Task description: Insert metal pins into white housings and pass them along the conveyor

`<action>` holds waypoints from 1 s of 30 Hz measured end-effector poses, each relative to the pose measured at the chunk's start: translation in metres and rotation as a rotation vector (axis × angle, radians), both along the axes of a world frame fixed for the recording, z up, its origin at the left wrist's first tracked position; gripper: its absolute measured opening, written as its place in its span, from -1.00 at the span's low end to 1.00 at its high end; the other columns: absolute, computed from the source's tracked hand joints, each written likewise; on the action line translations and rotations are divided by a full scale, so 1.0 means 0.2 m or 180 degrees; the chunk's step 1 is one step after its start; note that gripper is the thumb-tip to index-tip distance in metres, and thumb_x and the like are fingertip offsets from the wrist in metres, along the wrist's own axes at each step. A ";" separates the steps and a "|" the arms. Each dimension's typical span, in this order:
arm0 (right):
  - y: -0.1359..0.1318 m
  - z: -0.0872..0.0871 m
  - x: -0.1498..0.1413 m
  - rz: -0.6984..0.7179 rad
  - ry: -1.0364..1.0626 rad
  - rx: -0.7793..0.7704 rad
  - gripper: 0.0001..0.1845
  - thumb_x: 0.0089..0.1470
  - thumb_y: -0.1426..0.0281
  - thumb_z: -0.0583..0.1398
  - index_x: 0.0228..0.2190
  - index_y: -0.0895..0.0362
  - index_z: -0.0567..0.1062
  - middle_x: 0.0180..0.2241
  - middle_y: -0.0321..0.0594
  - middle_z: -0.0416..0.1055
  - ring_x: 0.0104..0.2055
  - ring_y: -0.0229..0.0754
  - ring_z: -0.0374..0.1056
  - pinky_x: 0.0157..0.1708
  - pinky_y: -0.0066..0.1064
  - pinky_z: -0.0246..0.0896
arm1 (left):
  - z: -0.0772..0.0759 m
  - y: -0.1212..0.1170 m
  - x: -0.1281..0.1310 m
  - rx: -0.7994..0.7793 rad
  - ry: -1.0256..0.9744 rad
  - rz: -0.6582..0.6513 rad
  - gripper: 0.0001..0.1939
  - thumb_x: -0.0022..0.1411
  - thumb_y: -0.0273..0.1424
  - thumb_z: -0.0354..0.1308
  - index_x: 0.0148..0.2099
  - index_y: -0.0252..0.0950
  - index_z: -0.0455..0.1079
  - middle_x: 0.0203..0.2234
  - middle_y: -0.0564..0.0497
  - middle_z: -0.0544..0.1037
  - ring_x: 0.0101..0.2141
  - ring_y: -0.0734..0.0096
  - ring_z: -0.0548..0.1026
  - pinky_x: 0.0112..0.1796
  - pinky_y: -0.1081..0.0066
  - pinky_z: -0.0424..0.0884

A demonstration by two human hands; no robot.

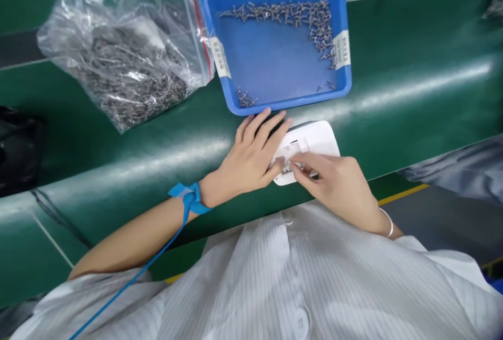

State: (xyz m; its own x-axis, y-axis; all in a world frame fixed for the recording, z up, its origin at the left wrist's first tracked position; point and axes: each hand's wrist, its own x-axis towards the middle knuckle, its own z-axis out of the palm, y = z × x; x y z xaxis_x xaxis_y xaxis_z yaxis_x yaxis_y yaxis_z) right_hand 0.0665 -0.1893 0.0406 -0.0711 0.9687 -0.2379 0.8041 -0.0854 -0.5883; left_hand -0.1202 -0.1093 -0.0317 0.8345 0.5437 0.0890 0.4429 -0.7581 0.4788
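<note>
On the green bench [416, 125], steadied the white case [324, 138] from nine o'clock with the left hand [253, 154], fingers loosely apart, thumb on it. Pinched with the right hand [341, 183] from four o'clock, fingertips almost meeting; could not tell on what. Seemed mid-step, unfinished; had many metal pieces [291, 13] loose in the blue tray [271, 62] towards twelve.

Tray [263, 62] behind casing [321, 138], bag [157, 15] to the tray's left
</note>
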 end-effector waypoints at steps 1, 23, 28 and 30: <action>0.01 0.00 -0.01 0.0093 -0.0241 0.0054 -0.77 0.30 0.30 0.13 -0.26 0.11 0.56 -0.44 -0.34 0.50 -0.48 -0.36 0.34 -0.46 -0.50 0.04 | 0.00 0.01 -0.01 -0.0049 -0.0008 -0.0101 -0.29 0.41 -0.15 -0.11 0.45 -0.41 -0.12 0.39 -0.26 0.03 0.38 -0.13 -0.07 0.31 -0.07 -0.12; -0.01 -0.12 -0.14 0.0400 -0.1647 0.1405 -0.82 0.26 0.42 0.15 -0.36 0.12 0.53 -0.52 -0.42 0.42 -0.57 -0.38 0.16 -0.56 -0.40 -0.18 | -0.03 0.06 -0.03 -0.0463 -0.0448 -0.0559 -0.16 0.39 0.07 -0.12 0.45 -0.39 -0.17 0.34 -0.33 0.13 0.39 -0.18 -0.07 0.32 -0.25 -0.16; -0.02 -0.14 -0.13 0.0495 -0.1613 0.1715 -0.88 0.24 0.43 0.19 -0.33 0.13 0.54 -0.50 -0.42 0.44 -0.57 -0.39 0.20 -0.56 -0.41 -0.10 | -0.04 0.05 -0.03 -0.0292 -0.0491 -0.0533 -0.14 0.38 0.06 -0.08 0.45 -0.44 -0.17 0.32 -0.36 0.16 0.38 -0.20 -0.05 0.33 -0.22 -0.15; -0.03 -0.14 -0.12 0.0550 -0.1609 0.1795 -0.91 0.23 0.44 0.21 -0.29 0.13 0.55 -0.49 -0.42 0.45 -0.56 -0.39 0.22 -0.55 -0.42 -0.07 | -0.04 0.05 -0.03 -0.0268 -0.0494 -0.0508 -0.13 0.38 0.05 -0.06 0.45 -0.44 -0.18 0.32 -0.37 0.16 0.38 -0.20 -0.04 0.33 -0.23 -0.16</action>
